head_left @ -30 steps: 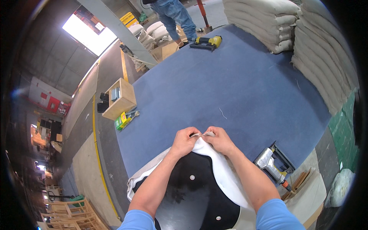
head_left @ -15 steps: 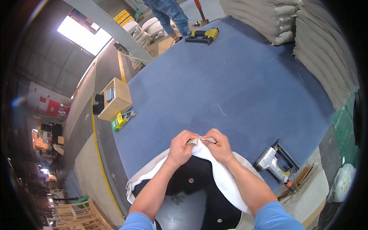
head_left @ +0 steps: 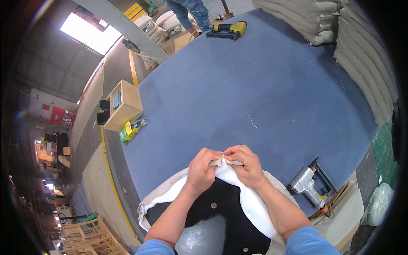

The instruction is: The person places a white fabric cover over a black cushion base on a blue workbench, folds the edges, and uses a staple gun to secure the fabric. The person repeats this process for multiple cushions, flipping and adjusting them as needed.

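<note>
A black panel [head_left: 204, 229] with round holes lies in front of me, ringed by white padding [head_left: 253, 204] and an outer layer of beige fabric [head_left: 163, 187]. At the far edge of this piece, my left hand [head_left: 201, 170] pinches a fold of the fabric between thumb and fingers. Close beside it, my right hand [head_left: 245, 165] grips the same fabric edge, the fingertips of both hands almost meeting. Right of my forearm, a silver nail gun [head_left: 307, 187] with an orange hose fitting rests on the blue table [head_left: 191, 102].
A yellow and black nail gun [head_left: 228, 30] lies at the far edge, near a person's legs [head_left: 189, 15]. Stacked beige cushion covers [head_left: 365, 63] stand at the far right. On the left are a wooden box [head_left: 126, 105] and a green-yellow carton [head_left: 127, 131].
The view has shifted slightly, so surrounding things sit a little differently in the picture. Both hands keep their pinch on the fabric edge, the right hand's fingers bunched slightly more.
</note>
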`<state>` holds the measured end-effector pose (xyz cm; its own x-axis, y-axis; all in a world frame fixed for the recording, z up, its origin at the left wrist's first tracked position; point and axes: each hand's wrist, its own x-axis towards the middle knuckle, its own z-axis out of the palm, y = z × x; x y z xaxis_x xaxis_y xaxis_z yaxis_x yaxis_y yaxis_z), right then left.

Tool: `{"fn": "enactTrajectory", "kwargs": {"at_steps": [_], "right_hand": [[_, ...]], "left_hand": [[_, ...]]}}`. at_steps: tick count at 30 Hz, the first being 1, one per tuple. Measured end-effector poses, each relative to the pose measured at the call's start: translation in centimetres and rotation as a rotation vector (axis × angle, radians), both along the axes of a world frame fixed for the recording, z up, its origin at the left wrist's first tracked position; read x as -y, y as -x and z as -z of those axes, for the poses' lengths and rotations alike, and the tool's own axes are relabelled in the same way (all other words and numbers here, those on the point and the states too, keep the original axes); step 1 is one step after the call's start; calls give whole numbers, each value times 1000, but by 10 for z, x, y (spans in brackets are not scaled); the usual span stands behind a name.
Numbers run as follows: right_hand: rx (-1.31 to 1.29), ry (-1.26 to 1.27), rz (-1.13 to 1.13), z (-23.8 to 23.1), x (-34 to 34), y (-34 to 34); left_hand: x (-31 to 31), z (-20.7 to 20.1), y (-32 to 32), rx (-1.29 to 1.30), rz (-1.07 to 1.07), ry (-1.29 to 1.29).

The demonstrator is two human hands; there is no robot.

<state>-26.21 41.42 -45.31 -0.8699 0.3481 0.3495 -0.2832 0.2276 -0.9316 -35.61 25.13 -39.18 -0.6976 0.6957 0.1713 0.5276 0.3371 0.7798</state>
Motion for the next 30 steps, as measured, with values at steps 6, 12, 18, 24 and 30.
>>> {"fn": "enactTrajectory", "kwargs": {"at_steps": [6, 12, 18, 24, 30], "right_hand": [[17, 17, -9, 3, 1, -3], [50, -4, 1, -1, 1, -5], [1, -35, 24, -4, 4, -3], [-33, -126, -18, -6, 0, -1], [10, -141, -32, -9, 0, -1]], "left_hand": [[-1, 3, -3, -79, -18, -12], [-1, 2, -4, 11, -30, -21], [0, 3, 1, 123, -28, -41], [4, 5, 5, 179, 10, -30], [8, 4, 10, 223, 63, -60]]}}
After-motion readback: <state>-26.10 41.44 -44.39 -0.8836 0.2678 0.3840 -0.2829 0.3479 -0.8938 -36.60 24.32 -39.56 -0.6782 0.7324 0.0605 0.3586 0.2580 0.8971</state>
